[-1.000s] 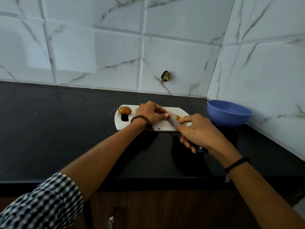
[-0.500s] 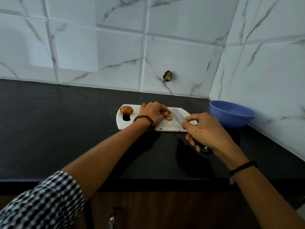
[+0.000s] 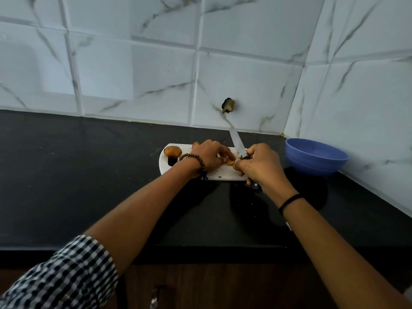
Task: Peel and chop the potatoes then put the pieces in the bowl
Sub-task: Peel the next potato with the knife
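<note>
A white cutting board (image 3: 225, 173) lies on the black counter. My left hand (image 3: 209, 157) rests over its middle and pinches a small potato piece (image 3: 229, 162) at the fingertips. My right hand (image 3: 259, 166) grips a knife (image 3: 237, 143) by its black handle, blade pointing up and away toward the wall, right beside the piece. A whole unpeeled potato (image 3: 172, 150) sits at the board's left end, above the handle hole. Another potato (image 3: 196, 144) peeks out behind my left hand. The blue bowl (image 3: 315, 156) stands to the right of the board, near the corner.
The black counter (image 3: 89, 175) stretches wide to the left and toward its front edge. White marble-look tiled walls close the back and the right side. A small dark fitting (image 3: 227, 105) sticks out of the back wall above the board. Dark wooden cabinets sit below.
My right hand has swung the knife from lying low across the board to blade raised toward the wall, closing in on the left hand. The left hand stays over the potato piece.
</note>
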`<state>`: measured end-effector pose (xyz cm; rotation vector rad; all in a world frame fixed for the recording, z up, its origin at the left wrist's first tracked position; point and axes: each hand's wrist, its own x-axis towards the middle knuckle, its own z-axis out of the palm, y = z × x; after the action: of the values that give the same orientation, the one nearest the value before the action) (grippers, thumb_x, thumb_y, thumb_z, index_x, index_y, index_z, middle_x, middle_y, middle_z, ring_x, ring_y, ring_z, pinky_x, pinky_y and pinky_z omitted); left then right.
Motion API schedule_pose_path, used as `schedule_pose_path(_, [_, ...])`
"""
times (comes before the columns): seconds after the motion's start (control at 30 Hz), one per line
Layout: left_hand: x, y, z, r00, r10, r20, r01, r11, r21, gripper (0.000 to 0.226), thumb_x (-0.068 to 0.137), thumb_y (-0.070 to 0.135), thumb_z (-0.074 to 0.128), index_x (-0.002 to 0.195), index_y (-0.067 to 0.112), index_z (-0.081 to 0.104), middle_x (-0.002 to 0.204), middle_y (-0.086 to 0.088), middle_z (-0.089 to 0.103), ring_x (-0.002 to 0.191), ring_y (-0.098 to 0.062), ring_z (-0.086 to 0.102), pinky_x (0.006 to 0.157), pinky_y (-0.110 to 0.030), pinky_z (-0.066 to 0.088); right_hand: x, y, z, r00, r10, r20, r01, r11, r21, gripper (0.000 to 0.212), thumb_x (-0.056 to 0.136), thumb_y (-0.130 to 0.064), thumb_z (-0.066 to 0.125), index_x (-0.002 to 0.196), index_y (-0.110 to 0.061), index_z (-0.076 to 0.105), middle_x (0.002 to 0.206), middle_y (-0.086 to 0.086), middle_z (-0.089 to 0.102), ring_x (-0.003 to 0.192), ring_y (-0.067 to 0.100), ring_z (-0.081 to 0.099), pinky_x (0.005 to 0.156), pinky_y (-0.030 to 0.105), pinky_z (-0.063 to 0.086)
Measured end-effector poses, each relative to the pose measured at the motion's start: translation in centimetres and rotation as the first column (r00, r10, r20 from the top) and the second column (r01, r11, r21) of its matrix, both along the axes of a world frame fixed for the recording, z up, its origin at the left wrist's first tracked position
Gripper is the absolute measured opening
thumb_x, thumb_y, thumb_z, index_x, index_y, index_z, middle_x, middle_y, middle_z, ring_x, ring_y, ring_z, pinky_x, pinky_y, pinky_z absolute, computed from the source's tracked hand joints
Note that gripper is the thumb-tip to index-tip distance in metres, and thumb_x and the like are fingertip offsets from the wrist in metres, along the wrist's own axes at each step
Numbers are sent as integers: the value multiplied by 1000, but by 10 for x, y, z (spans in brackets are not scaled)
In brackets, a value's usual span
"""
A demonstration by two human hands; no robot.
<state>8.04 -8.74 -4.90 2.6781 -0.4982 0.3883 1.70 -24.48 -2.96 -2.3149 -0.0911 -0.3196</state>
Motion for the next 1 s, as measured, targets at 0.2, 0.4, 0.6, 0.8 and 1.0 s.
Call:
schedule_pose_path(0.2, [2,2,1,1000,-5,5,5,1000,-6,24,91,29,60,110,41,69,110,12,67,93,-8,52,101,-48,41,29,12,-4,996,-74,45,79,991,-107,28,72,-24,80,93,-13,65,95,9,66,82,29,68,69,45,61])
schedule_pose_path(0.4, [0,3,1,1000,2,-14,-3,998,-62,21,88,36,64,108,36,71,110,13,69,94,-9,57,102,-48,40,39,14,-6,996,-50,70,56,994,-95,33,64,-32,87,84,-17,67,86,7,69,80,29,71,67,45,61])
schedule_pose_path(0.6, [-2,11,7,997,-32,-75,27,997,-67,25,86,35,68,110,28,72,108,8,70,93,-10,60,94,-35,49,32,6,-3,999,21,47,-19,998,-56,30,68,-20,89,90,-16,69,85,7,72,77,23,72,58,36,60])
schedule_pose_path(0.8, [-7,20,9,996,-52,-76,43,993,-109,25,83,38,72,105,26,74,103,7,71,89,-8,59,80,-22,46,32,1,-2,998,39,40,-38,999,-19,31,65,-21,91,86,-21,68,84,7,72,70,19,72,45,28,54])
schedule_pose_path(1.0, [-15,21,8,997,-77,-27,74,991,-110,24,84,36,71,107,29,74,103,8,69,90,-8,62,82,-20,44,30,-1,-3,996,67,52,-65,997,-34,29,67,-21,91,87,-19,69,87,6,71,74,18,71,62,35,61])
